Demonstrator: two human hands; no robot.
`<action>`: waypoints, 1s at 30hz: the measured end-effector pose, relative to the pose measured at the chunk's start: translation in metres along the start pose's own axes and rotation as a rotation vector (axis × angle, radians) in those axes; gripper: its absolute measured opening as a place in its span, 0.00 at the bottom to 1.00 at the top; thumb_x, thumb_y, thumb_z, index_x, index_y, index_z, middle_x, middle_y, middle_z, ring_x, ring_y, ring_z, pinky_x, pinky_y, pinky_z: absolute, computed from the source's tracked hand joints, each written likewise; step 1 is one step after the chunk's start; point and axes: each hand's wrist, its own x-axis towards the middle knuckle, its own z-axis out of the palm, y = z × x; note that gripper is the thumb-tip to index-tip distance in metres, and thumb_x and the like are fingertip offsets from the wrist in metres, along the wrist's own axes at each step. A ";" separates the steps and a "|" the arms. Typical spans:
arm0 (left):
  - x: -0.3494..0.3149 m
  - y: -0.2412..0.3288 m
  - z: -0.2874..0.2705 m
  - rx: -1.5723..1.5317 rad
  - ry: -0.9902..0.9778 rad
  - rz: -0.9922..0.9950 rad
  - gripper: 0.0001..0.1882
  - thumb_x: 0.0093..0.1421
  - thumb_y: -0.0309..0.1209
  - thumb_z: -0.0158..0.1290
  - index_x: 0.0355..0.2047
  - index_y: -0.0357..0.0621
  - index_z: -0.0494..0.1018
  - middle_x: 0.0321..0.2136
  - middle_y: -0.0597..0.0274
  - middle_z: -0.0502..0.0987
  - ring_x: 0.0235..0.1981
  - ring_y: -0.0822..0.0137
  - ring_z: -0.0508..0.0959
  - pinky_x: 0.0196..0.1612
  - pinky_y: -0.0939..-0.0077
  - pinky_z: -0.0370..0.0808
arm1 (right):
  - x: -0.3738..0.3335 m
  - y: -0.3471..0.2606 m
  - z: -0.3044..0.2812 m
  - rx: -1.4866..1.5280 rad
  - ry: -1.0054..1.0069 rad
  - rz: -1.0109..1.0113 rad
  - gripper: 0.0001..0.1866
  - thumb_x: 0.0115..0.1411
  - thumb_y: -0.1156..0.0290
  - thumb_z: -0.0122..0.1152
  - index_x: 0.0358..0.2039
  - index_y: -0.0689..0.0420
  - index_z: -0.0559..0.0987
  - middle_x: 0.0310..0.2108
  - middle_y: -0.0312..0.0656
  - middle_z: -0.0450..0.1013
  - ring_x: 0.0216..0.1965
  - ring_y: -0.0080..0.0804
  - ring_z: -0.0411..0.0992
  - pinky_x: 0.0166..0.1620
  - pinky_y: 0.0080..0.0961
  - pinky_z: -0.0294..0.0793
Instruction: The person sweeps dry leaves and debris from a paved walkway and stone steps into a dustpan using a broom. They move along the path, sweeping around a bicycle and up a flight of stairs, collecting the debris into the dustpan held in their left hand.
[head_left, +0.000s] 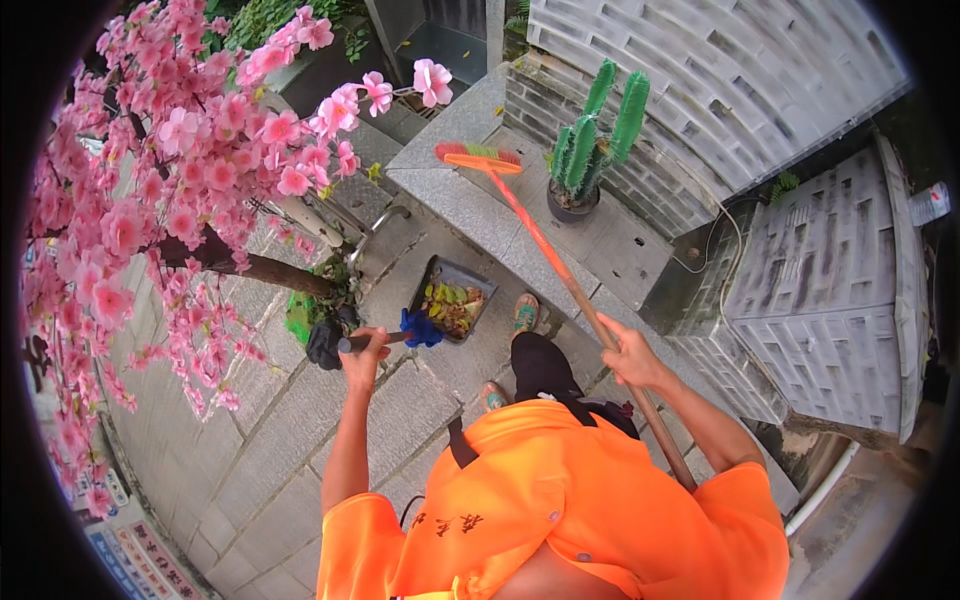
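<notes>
My left hand (367, 355) is closed round the dark handle of a dustpan (486, 284). The black pan hangs or rests low over the paving, and yellow and brown leaves (450, 308) lie in it. A blue cloth or glove (421, 328) is bunched where the handle meets the pan. My right hand (630, 352) grips the long orange-and-wood stick of a broom (540, 240). Its orange head with red and green bristles is up at the stone ledge (440, 187), left of a potted cactus (590, 150). I cannot tell whether the bristles touch the stone.
Pink blossom branches (180, 170) from a slim trunk (270, 272) fill the left side. Black and green bags (322, 340) sit at the trunk's foot, near a bent metal rail (380, 228). Grey brick-patterned walls (720, 80) rise on the right. My shoes stand on stone paving (270, 430).
</notes>
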 end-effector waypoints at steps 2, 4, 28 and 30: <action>0.026 0.020 0.016 0.023 -0.016 0.015 0.13 0.54 0.36 0.58 0.24 0.37 0.74 0.20 0.60 0.77 0.16 0.71 0.75 0.21 0.81 0.72 | 0.032 0.000 -0.024 -0.074 0.005 -0.025 0.36 0.49 0.77 0.48 0.61 0.62 0.54 0.16 0.41 0.70 0.11 0.23 0.66 0.18 0.23 0.67; 0.050 0.042 0.033 -0.006 0.000 0.036 0.13 0.54 0.35 0.58 0.23 0.37 0.74 0.20 0.60 0.77 0.17 0.72 0.76 0.21 0.81 0.72 | 0.068 -0.014 -0.050 -0.136 0.000 -0.047 0.37 0.48 0.77 0.48 0.61 0.61 0.55 0.14 0.38 0.68 0.10 0.23 0.66 0.18 0.23 0.67; 0.237 0.119 0.128 0.112 -0.109 0.046 0.14 0.53 0.39 0.59 0.22 0.40 0.75 0.16 0.64 0.75 0.17 0.74 0.73 0.23 0.83 0.69 | 0.408 -0.090 -0.094 -0.224 0.145 -0.170 0.33 0.49 0.80 0.48 0.59 0.65 0.58 0.21 0.50 0.72 0.12 0.31 0.69 0.19 0.30 0.71; 0.248 0.124 0.128 0.196 -0.135 0.102 0.13 0.53 0.37 0.59 0.22 0.39 0.75 0.16 0.64 0.75 0.18 0.75 0.73 0.23 0.83 0.69 | 0.379 -0.099 -0.093 -0.244 0.067 -0.055 0.33 0.49 0.79 0.48 0.59 0.64 0.57 0.21 0.49 0.71 0.12 0.32 0.68 0.19 0.30 0.71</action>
